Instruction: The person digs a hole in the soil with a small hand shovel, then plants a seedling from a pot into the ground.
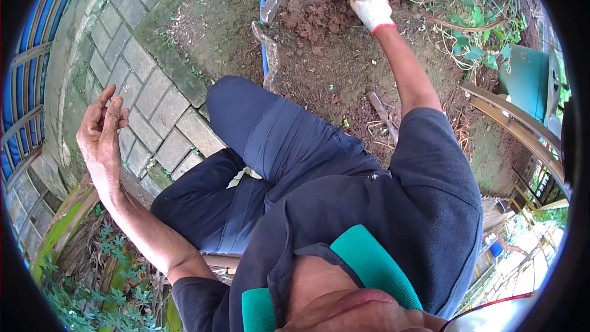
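Observation:
My left hand [101, 135] is bare and raised in the air over the grey paving bricks. Its fingers are slightly bent, with the thumb apart, and nothing shows in them. A white work glove with a red cuff, soiled brown at the fingers, covers my right hand [371, 5]. That hand reaches down to the loose reddish-brown soil [313, 9], its fingers curled against the clods. Whatever lies under those fingertips is hidden.
A blue pipe [264, 58] and a mottled grey branch [270, 0] run beside the soil. Brick paving [147, 74] lies left. Green vines [476, 31] grow at upper right, near a green container [525, 80] and curved rails [516, 120]. A wood piece [382, 115] lies near my knee.

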The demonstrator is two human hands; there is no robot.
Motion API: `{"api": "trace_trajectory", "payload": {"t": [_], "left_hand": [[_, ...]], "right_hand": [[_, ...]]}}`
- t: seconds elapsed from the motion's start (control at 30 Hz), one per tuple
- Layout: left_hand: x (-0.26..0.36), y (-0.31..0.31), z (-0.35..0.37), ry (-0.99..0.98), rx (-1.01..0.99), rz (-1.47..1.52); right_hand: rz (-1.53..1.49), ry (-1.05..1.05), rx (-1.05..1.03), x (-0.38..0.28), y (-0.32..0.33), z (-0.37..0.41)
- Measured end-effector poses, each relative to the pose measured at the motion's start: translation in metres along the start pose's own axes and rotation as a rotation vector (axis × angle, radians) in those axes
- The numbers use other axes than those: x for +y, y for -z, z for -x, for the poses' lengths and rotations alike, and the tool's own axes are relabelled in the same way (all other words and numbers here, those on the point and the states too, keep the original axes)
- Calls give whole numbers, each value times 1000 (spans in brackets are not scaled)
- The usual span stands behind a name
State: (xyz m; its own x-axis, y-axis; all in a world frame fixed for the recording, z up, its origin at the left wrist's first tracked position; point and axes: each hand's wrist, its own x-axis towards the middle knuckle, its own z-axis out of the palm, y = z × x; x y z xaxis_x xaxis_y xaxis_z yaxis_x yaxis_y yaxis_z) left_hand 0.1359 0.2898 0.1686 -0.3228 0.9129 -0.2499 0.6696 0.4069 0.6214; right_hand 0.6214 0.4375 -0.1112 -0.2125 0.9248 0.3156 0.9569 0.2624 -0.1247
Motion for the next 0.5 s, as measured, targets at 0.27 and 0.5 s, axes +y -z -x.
{"api": "trace_trajectory", "payload": {"t": [0.27,0.5], "left_hand": [[9,-9,-5,-8,-23,19],[10,-5,-7,-3,-42,22]], "right_hand": [[-26,-278,230,44,-7,-8],[-81,-385,-218,41,-15,-49]]}}
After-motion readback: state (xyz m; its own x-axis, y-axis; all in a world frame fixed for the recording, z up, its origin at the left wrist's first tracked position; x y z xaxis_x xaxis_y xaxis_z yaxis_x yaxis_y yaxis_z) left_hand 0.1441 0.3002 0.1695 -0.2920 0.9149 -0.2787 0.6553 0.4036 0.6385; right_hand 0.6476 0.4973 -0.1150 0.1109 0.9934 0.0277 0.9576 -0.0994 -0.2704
